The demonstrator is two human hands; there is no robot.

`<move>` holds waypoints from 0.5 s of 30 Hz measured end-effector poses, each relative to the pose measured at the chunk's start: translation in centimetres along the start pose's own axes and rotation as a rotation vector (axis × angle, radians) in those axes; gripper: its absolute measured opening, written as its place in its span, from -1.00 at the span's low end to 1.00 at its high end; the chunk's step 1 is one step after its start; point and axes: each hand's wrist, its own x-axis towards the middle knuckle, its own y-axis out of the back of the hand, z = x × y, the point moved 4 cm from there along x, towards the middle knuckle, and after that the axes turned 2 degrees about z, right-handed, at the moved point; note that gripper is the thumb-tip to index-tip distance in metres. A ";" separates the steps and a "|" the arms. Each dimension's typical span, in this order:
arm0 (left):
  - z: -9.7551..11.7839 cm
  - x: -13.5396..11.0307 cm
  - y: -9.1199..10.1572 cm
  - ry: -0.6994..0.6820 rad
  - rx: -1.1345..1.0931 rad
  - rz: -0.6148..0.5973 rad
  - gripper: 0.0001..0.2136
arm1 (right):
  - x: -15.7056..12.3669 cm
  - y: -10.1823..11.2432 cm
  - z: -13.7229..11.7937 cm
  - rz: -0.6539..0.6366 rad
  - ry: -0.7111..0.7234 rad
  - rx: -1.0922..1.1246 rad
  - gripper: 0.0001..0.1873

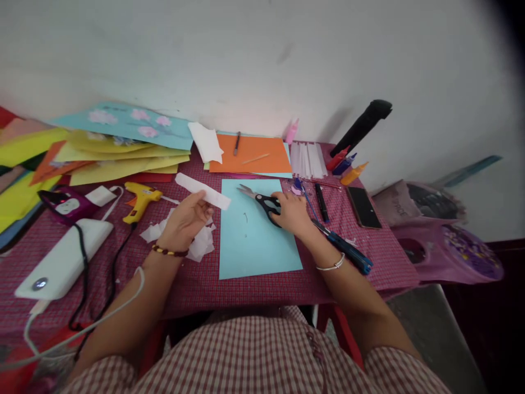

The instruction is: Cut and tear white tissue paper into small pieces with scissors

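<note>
Between the fingertips of my left hand (186,220) is a white paper strip (218,198), slanting down to the right, its right end over a light blue paper sheet (258,251). My right hand (293,212) has its fingers round the black handles of a pair of scissors (259,198). Their blades are slightly apart and point left, above the sheet's upper part. A few small dark marks show on the blue sheet. Loose white paper scraps (202,245) lie beneath and beside my left hand.
At left are a yellow glue gun (141,200), a white power bank (68,257) and cables. Behind lie orange paper (250,156), a painted blue sheet (123,125) and white strips (307,160). Paint bottles (353,174), a phone (363,207) and a blue cutter (348,251) are at right.
</note>
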 end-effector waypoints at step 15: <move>1.9 0.1 1.4 -0.090 -0.249 0.151 -0.68 | -5.4 -1.3 -3.3 -0.782 0.274 1.555 -0.19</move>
